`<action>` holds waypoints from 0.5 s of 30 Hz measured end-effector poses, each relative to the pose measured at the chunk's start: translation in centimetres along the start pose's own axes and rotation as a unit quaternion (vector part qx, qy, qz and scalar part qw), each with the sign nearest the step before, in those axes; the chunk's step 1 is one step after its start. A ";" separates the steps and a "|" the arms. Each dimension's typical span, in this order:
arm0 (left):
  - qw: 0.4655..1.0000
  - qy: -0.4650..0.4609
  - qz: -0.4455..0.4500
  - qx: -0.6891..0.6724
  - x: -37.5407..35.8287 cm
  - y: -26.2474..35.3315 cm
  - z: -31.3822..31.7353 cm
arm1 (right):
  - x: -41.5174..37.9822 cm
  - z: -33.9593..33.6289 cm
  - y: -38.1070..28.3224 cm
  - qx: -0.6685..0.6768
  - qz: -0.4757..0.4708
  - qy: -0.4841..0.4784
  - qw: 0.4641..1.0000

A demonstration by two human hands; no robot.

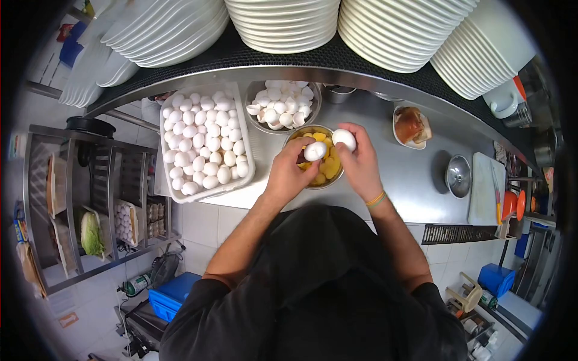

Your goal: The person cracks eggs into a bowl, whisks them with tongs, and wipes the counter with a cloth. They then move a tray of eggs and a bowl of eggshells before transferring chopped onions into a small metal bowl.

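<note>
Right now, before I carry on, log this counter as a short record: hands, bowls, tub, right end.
Left hand: holding a white egg above the yolk bowl
Right hand: holding a second egg, close beside the first
Yolk bowl: yolks inside
Egg tub: white, left of the bowls, full of eggs
Shell bowl: heaped with shells
Right end: cutting board with a knife

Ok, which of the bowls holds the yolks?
The bowl beneath the left hand and right hand: yellow yolks show in it. The farther bowl holds white eggshells; the small bowl by the cutting board shows bare metal.
</note>
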State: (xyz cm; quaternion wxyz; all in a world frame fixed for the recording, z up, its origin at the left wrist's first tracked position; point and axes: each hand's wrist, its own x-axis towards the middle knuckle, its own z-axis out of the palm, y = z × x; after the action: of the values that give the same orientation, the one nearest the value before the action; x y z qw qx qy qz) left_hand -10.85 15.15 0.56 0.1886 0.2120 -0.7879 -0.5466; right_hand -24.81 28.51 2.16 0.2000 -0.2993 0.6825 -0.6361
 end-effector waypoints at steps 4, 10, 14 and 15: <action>1.000 -0.013 0.015 0.013 0.1 0.4 -0.4 | 0.3 -0.7 1.3 0.036 0.145 -0.110 0.983; 0.998 -0.023 0.015 -0.051 0.1 0.1 -1.0 | 0.5 0.2 1.4 0.025 0.130 -0.151 0.980; 0.993 -0.031 -0.073 -0.088 -0.2 -0.1 -1.6 | 0.5 0.4 1.8 -0.020 0.113 -0.145 0.983; 0.992 -0.032 -0.103 -0.067 -0.2 0.0 -1.7 | 0.5 0.5 1.8 -0.025 0.104 -0.145 0.984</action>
State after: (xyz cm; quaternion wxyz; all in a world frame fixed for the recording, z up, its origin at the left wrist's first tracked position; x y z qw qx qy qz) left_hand -9.73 13.93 1.17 0.1195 0.2609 -0.7290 -0.6214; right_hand -25.14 27.88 0.37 0.3543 -0.3204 0.6892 -0.5448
